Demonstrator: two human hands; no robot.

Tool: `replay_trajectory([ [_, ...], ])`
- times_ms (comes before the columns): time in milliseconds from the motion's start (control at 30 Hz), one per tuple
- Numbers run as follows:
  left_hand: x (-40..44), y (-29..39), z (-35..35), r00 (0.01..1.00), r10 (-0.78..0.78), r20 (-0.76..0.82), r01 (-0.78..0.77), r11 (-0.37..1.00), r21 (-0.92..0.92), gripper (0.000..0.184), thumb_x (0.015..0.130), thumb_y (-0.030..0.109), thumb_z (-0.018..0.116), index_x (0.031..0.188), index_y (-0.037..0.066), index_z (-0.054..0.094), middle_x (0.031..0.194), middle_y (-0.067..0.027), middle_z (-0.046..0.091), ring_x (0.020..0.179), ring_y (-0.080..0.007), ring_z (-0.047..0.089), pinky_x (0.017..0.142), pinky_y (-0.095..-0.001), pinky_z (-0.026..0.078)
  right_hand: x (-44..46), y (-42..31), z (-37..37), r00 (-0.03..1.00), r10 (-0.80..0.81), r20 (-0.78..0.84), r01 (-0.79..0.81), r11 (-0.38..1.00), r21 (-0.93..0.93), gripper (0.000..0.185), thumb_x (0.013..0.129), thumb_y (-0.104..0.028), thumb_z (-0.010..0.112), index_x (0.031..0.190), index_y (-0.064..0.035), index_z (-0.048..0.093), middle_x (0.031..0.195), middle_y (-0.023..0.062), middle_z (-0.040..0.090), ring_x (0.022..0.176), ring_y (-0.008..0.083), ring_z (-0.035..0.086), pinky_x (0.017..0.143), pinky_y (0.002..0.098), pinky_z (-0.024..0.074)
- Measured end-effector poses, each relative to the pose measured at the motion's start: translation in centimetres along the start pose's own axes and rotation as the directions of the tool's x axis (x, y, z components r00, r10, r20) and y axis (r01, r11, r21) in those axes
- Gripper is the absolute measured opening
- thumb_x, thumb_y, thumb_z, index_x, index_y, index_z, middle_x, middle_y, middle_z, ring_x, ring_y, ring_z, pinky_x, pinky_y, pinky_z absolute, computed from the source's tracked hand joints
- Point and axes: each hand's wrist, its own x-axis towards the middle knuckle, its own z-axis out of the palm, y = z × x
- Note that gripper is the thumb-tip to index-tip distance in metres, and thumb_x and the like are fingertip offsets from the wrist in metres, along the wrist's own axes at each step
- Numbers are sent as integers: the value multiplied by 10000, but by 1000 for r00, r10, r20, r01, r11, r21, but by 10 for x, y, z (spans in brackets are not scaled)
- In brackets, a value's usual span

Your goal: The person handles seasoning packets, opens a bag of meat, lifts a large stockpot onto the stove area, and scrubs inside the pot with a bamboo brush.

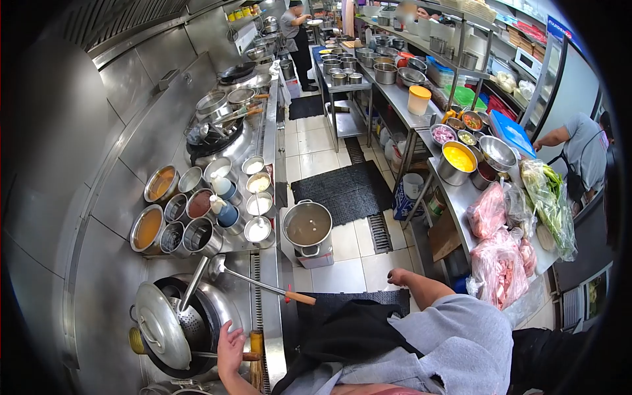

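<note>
My left hand (230,345) is over the stove's front edge with its fingers apart, holding nothing. Close beside it are a wooden handle (250,356) and an upright brush-like tool with a yellow handle (256,342). To its left, a metal lid (161,326) partly covers a dark wok (212,329); a perforated strainer (192,324) shows beside the lid. A ladle with a wooden end (300,297) lies across the counter edge. My right hand (398,276) hangs over the floor, its fingers curled, with nothing visible in it.
A large pot of brownish liquid (307,222) stands low in the aisle. Sauce pots (148,227) and squeeze bottles crowd the left counter. On the right counter are bagged meat (498,266), leafy greens (546,197) and a pot of yellow liquid (459,158). Co-workers (299,39) stand farther off.
</note>
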Motion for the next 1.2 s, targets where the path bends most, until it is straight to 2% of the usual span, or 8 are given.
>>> replay_trajectory([
  [367, -101, 19, -19, 881, 73, -467, 5, 986, 164, 542, 886, -30, 538, 1407, 65, 420, 1381, -155, 505, 1246, -253, 530, 994, -345, 445, 49, -37, 60, 941, -48, 334, 53, 999, -6, 293, 876, -266, 617, 1127, -130, 684, 729, 85, 641, 533, 213, 583, 452, 378, 482],
  [733, -383, -82, -70, -58, 98, -994, 344, 936, 72, 457, 872, -37, 512, 1322, 39, 494, 1256, -147, 573, 1126, -259, 567, 953, -360, 452, 58, -223, 14, 850, -329, 412, 408, 905, -119, 174, 860, -183, 568, 894, -59, 684, 535, 8, 467, 391, 115, 411, 342, 286, 308],
  [800, -428, -117, -80, -112, 37, -993, 430, 903, -15, 459, 879, -6, 520, 1335, 30, 478, 1288, -155, 552, 1113, -266, 568, 960, -367, 448, 57, -256, -11, 459, -638, 619, 843, 532, -78, 177, 848, -177, 557, 837, -56, 685, 527, -4, 454, 384, 103, 378, 348, 268, 289],
  [867, -444, -138, -82, -138, -76, -987, 378, 918, -124, 461, 888, 28, 528, 1345, 25, 467, 1298, -159, 547, 1104, -267, 571, 963, -361, 444, -62, -322, -29, 729, -513, 453, 623, 772, -129, 189, 870, -174, 563, 829, -35, 683, 527, -12, 464, 398, 90, 401, 362, 254, 304],
  [933, -459, -178, -89, -97, -142, -985, 318, 933, -166, 466, 902, 60, 529, 1359, 17, 448, 1313, -170, 534, 1121, -267, 563, 974, -364, 435, -142, -367, -38, 706, -509, 493, 582, 813, 6, 213, 901, -179, 560, 839, -16, 683, 541, -19, 475, 427, 85, 455, 383, 249, 347],
  [1067, -467, -236, -121, -118, -134, -984, 308, 937, -164, 481, 916, 140, 572, 1359, 4, 443, 1253, -165, 555, 1075, -250, 564, 953, -359, 431, -231, -428, 24, 548, -557, 624, 756, 650, -84, 217, 920, -188, 557, 941, -5, 672, 700, 56, 626, 629, 148, 625, 522, 297, 478],
  [1167, -471, -258, -153, -158, -278, -947, 95, 951, -295, 439, 927, 173, 592, 1330, 37, 479, 1064, -78, 566, 886, -152, 520, 771, -295, 443, -182, -441, 144, 632, -711, 309, 725, 402, -558, 302, 880, -182, 599, 1149, -47, 621, 995, 114, 685, 1004, 284, 649, 841, 364, 516],
  [1200, -483, -292, -161, -120, -238, -964, 206, 944, -259, 436, 931, 195, 600, 1330, 62, 486, 1068, -74, 565, 855, -138, 517, 735, -275, 442, -161, -442, 178, 416, -859, 299, 865, 272, -422, 431, 848, -138, 590, 1271, -74, 541, 1207, 153, 573, 1178, 305, 523, 955, 382, 453],
])
